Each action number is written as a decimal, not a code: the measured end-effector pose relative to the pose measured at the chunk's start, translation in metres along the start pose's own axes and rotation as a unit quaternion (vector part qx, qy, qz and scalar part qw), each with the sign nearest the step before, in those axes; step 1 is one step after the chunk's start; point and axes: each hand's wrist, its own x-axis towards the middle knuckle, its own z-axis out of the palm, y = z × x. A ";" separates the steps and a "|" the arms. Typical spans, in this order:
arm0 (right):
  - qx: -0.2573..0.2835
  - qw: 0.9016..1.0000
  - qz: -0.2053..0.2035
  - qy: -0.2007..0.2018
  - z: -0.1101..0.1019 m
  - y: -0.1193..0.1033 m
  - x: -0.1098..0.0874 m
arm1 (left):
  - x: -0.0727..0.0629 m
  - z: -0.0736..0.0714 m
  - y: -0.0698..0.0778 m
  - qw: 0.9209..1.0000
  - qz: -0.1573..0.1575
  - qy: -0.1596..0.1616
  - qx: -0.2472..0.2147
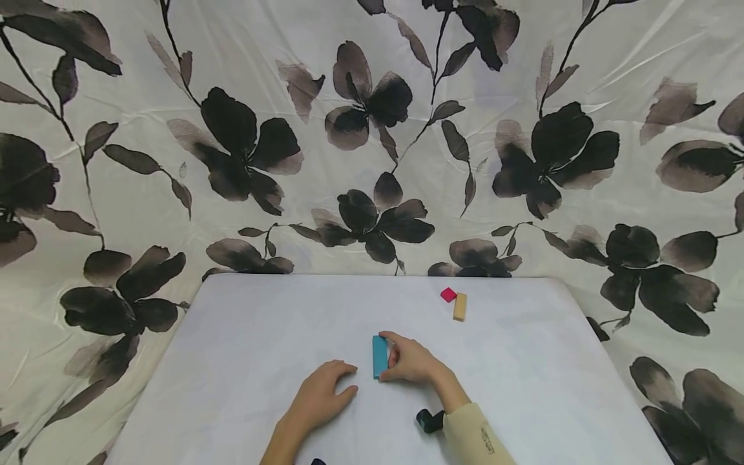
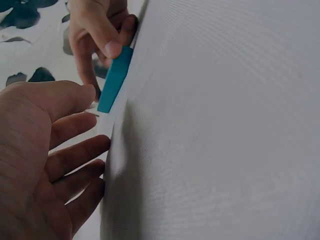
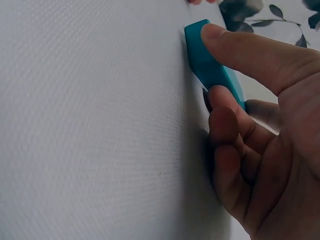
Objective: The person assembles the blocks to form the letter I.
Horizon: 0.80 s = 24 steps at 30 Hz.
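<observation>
A flat teal block (image 1: 380, 357) stands lengthwise near the middle of the white table, its long side pointing away from me. My right hand (image 1: 411, 361) pinches it from the right, thumb at the near end and a finger at the far end. In the right wrist view the thumb presses on the teal block (image 3: 202, 52) while the other fingers curl beneath. To the left of the block, my left hand (image 1: 322, 395) rests on the table with relaxed, spread fingers, holding nothing. The left wrist view shows its thumb close to the teal block's (image 2: 115, 80) lower end.
A red diamond-shaped piece (image 1: 448, 294) and a tan wooden block (image 1: 460, 307) lie close together toward the back right of the white table (image 1: 279, 323). Behind the table hangs a floral cloth (image 1: 325, 168). A black wrist camera (image 1: 430, 421) sits by the right sleeve.
</observation>
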 end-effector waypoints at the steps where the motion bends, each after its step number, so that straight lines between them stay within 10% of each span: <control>1: 0.002 1.000 0.001 -0.004 0.001 0.002 -0.001 | -0.001 0.002 -0.001 1.000 0.003 0.001 0.001; 19: 0.041 0.999 -0.030 -0.008 -0.005 0.005 -0.003 | 0.012 0.006 -0.004 1.000 0.006 0.009 0.006; 24: 0.042 0.995 -0.037 0.087 -0.022 0.020 -0.001 | 0.018 0.002 -0.004 1.000 -0.005 0.014 -0.003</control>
